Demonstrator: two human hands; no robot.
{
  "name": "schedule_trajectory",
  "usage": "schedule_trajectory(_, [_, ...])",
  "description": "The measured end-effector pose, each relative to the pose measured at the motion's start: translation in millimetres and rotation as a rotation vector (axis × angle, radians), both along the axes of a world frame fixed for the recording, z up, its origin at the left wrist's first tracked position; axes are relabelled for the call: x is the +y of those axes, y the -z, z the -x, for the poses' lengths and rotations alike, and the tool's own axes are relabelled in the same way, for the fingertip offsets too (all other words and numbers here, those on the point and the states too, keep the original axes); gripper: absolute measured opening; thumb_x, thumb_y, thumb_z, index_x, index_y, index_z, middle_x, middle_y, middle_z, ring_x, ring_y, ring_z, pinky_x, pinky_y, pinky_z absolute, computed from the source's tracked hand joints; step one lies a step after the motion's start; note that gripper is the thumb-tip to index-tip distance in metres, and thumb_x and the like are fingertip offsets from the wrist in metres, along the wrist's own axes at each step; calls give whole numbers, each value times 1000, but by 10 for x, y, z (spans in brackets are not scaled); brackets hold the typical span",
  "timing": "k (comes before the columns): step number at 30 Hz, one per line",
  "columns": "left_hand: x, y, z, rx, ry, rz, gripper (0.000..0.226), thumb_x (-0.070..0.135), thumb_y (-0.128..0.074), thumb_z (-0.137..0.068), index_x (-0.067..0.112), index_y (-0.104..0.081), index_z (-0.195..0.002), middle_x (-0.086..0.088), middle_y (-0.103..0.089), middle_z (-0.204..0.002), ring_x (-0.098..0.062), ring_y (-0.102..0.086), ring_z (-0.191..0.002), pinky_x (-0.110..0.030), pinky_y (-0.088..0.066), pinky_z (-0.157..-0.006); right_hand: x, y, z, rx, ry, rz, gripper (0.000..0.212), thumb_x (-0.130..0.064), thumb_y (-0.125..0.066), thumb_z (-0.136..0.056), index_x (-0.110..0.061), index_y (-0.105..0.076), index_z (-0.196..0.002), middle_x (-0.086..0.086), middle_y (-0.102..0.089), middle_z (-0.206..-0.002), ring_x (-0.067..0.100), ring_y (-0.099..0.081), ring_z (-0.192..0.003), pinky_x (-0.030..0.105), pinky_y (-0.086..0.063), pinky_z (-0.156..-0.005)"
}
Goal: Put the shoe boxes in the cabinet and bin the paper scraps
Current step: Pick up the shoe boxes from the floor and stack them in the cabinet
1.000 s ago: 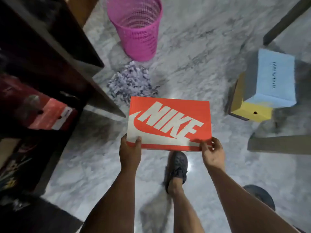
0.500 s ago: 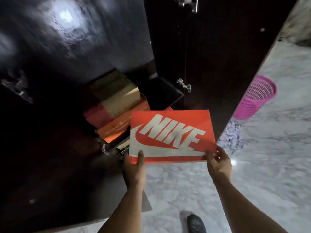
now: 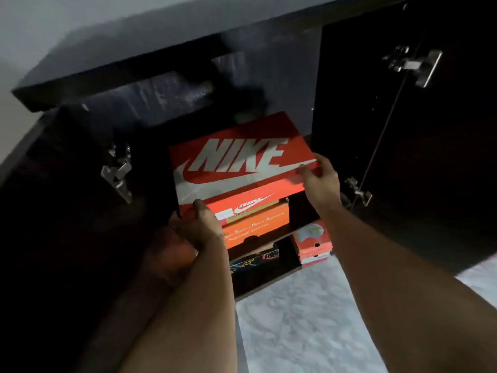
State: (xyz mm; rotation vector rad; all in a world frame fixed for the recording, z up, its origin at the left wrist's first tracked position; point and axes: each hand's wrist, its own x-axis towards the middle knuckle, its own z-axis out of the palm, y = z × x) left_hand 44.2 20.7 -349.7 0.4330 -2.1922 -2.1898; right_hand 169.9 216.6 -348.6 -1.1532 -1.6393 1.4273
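nearest the camera, two bare forearms reach out over the pale marble floor (image 3: 304, 319) toward the open dark cabinet (image 3: 376, 117). the left hand (image 3: 200, 227) is clamped on the near left corner of the red shoe box (image 3: 236, 162), thumb on the lid; the right hand (image 3: 320, 179) pinches its right edge, thumb on top and fingers beneath. the box is carried level at the mouth of the cabinet, its far end already between the two open doors, directly above an orange box (image 3: 258, 224) sitting on a shelf.

the step in hand looks like stowing a shoe box; binning the paper scraps is not in view here. the next move calls for sliding the box forward and lowering it squarely onto the orange box, keeping the far edge under the cabinet's top and clear of the door hinges, then letting go with both hands.

count, near to far: one patterned dark box (image 3: 255, 261) on the lowest level, beside what seems to be a small stack of two or so red and white boxes (image 3: 312, 244), though the gloom makes that uncertain; one orange box above them; one red box in hand. three metal hinges show on the doors.
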Motion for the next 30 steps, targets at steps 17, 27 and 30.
schedule_trajectory(17, [394, 231, 874, -41, -240, 85, 68, 46, -78, -80, 10, -53, -132, -14, -69, -117, -36, -68, -101, -38, -55, -84, 338, 278, 1114, -14, -141, 108, 43, -30, -65, -98, -32, -53, -139, -7, -64, -112, 13, -60, -105, 33, -44, -88])
schedule_trajectory(27, [428, 214, 424, -147, -115, 203, 60, 47, -66, -90, 9, -53, -135, -12, -63, -130, -30, -62, -119, -32, -44, -89, 97, 147, 477, -24, -90, 274, 72, -60, -48, -101, -38, -18, -162, 5, -37, -163, 31, -37, -149, 46, -32, -117])
schedule_trajectory(30, [476, 446, -4, -130, 396, 448, 40, 36, -63, -95, 6, -62, -122, -12, -69, -120, -33, -65, -110, -36, -49, -89, -28, 324, -90, -193, 17, 325, 65, -56, -48, -102, -25, -35, -158, 13, -45, -157, 36, -45, -142, 40, -35, -115])
